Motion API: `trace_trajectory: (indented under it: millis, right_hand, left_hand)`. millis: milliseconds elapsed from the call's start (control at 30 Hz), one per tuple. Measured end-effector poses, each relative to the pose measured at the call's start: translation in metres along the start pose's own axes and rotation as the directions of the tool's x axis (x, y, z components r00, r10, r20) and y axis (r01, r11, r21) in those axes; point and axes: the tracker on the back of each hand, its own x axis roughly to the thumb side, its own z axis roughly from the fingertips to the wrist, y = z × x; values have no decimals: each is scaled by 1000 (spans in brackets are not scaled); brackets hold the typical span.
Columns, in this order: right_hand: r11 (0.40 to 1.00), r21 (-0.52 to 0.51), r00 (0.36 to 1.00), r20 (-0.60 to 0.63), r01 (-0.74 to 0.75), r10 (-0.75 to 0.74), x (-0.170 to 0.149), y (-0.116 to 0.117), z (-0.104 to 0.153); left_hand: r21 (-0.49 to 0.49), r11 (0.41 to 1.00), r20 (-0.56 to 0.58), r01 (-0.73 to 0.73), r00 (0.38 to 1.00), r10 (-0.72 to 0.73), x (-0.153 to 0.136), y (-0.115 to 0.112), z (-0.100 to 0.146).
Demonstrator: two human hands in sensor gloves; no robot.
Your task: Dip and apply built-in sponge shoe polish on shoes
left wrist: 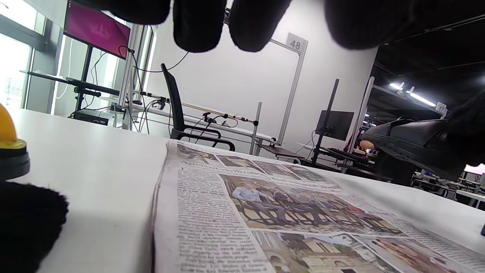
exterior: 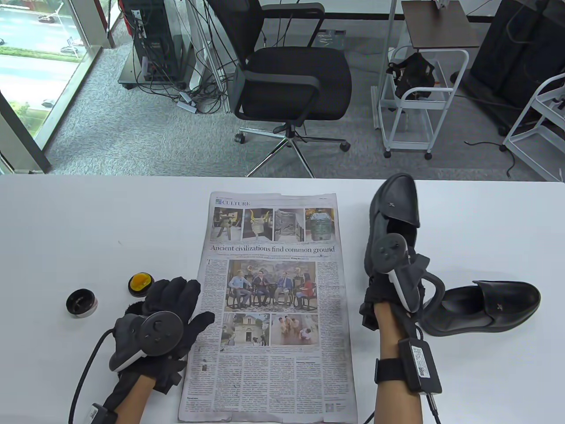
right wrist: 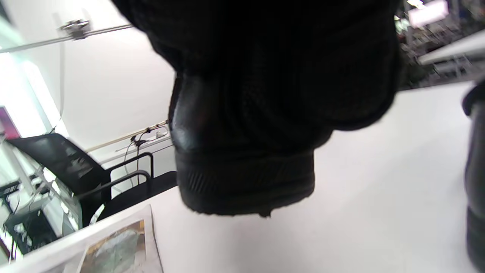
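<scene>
White table (exterior: 88, 221), contents as seen:

- Newspaper (exterior: 271, 304), one sheet, flat at centre. Section heading "CULTURE"; headline "Ancient civilizations find common ground" (body text too small to read).
- Shoe polish tin (exterior: 140, 285), black rim, yellow sponge top, left of the newspaper, just beyond the left hand.
- Black lid (exterior: 81, 302), lying apart, further left.
- Black loafer (exterior: 390, 229), raised and tilted off the table right of the newspaper, gripped by the right hand (exterior: 388, 282) around its heel end.
- Second black loafer (exterior: 483, 307), resting on the table at right.
- Left hand (exterior: 167, 309), fingers spread flat, thumb on the newspaper's edge, holding nothing.
- Sign "48" (left wrist: 295, 43) on a frame post, background.
</scene>
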Motion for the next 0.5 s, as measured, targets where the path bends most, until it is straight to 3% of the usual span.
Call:
trace_trajectory:
  millis: [300,500]
  right_hand:
    - [971,71,964,-160,227,-214,-39,5,-25]
    - [958,122,952,-199,259,-233,-47,22,-29]
  left_hand:
    - [-31,999,31,32,999,-31,7,-8,1]
    - [-40,998,37,39,999,-37,10,-10,1]
